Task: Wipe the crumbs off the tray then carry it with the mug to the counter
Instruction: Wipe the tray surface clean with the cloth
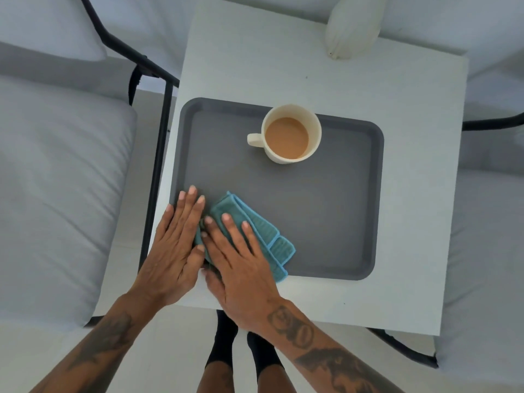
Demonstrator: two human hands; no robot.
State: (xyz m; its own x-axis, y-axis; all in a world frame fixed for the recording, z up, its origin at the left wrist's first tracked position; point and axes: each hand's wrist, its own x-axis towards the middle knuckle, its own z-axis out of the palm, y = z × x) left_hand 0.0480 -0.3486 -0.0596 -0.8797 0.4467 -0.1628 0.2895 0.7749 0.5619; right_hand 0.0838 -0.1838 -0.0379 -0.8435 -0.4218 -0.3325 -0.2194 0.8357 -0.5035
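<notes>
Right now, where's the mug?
Head view: the mug stands upright on the far part of the grey tray, handle pointing left, well apart from the blue cloth at the near-left corner.

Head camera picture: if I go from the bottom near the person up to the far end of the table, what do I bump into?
Right hand → blue cloth → bare grey tray → mug of milky drink → bare white table → white object at the far edge.

Dark grey rectangular plastic tray (326,222) on white square worktop (411,194), cream ceramic mug (292,134) of milky tea near its far edge, right hand (241,268) flat on folded blue microfibre cloth (255,231), left hand (173,251) flat on tray's near-left corner
</notes>
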